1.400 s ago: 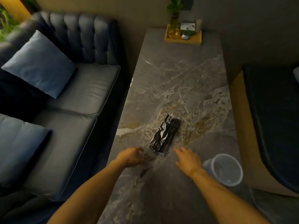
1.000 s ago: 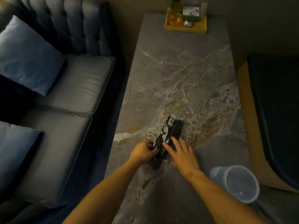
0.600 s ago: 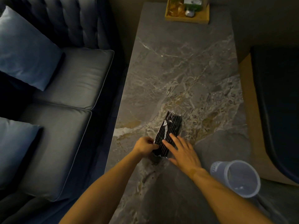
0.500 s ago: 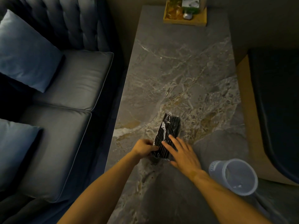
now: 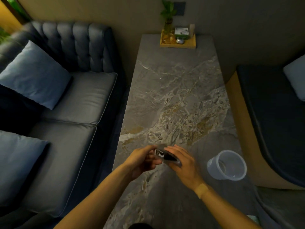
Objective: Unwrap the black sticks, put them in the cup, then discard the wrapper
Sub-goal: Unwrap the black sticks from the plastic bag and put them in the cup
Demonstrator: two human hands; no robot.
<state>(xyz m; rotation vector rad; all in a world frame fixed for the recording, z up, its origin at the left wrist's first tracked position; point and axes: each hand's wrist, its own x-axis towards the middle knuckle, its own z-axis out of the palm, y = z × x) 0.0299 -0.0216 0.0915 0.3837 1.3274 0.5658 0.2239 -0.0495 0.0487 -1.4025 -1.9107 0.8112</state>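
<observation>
Marble-look grey surface [image 5: 173, 90] runs betw a dark sofa [image 5: 79, 103] on the left w/ blue cushions [image 5: 34, 75] and a dark seat at right. Wooden tray [image 5: 178, 44] w/ plant at far end. Pack of black sticks [image 5: 168, 157] is held betw both hands, above the near part of the surface. Left hand [image 5: 143, 161] pinches the crinkled wrapper [image 5: 157, 153] end; right hand [image 5: 183, 161] is curled over the pack's other end, gripping it. Sticks mostly hidden, blurred; wrapper shiny, clear. Clear plastic cup [image 5: 227, 164] stands near right hand, not touching.
</observation>
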